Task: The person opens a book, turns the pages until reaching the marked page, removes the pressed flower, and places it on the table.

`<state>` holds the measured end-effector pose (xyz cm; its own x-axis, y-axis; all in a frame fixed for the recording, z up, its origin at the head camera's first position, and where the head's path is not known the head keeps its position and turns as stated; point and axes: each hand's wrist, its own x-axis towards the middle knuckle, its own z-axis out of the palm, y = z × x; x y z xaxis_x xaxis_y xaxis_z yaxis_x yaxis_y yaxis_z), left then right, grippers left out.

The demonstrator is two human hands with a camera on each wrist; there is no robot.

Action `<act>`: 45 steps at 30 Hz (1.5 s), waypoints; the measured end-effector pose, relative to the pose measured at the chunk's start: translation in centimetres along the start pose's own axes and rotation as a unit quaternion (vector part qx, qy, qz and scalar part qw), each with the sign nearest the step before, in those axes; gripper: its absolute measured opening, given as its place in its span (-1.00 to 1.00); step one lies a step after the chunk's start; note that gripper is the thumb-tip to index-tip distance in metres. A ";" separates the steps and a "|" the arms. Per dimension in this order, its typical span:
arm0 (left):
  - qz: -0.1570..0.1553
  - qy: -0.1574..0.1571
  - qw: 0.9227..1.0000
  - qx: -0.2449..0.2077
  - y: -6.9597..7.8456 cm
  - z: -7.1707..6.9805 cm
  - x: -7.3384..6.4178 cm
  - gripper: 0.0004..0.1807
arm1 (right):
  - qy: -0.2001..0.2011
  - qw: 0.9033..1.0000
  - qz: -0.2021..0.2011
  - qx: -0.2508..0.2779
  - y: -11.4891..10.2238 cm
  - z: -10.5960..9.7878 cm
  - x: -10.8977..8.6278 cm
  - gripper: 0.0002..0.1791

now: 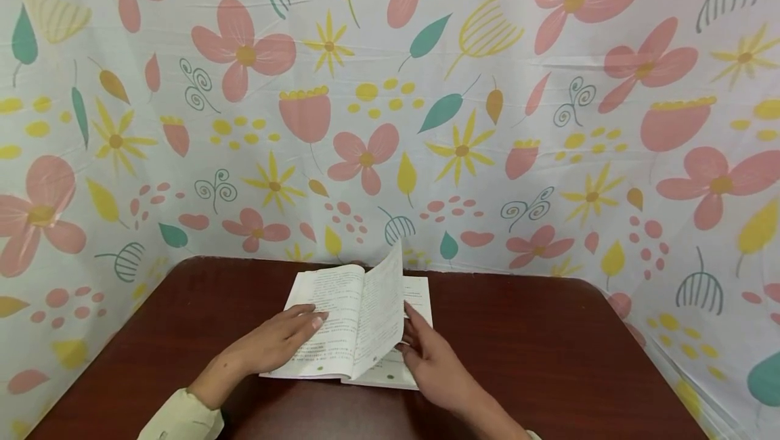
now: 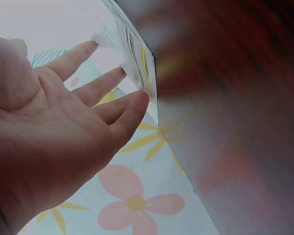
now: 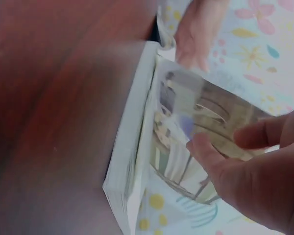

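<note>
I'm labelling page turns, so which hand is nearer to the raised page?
Right. The right hand is at the outer edge of the raised page; the left hand lies over the left-hand page, farther away.

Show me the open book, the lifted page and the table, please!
Open book (image 1: 340, 333): head view, on its left page.
Lifted page (image 1: 382, 315): head view, middle of its printed side.
Table (image 1: 518, 335): head view, bare top right of the book.
</note>
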<state>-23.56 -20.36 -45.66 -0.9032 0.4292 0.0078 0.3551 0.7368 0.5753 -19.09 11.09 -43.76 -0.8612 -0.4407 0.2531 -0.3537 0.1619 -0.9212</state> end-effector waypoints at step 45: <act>0.001 0.016 0.998 0.054 0.1 0.2 -0.1 0.01 | -0.165 0.890 -0.004 -0.424 1.2 -1.8 -0.7 -0.50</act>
<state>-23.39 -20.23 -45.75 -0.9089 0.4156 0.0359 0.3796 0.7884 0.4842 -19.56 13.19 -44.47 -0.7534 -0.6569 0.0290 -0.6276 0.7052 -0.3300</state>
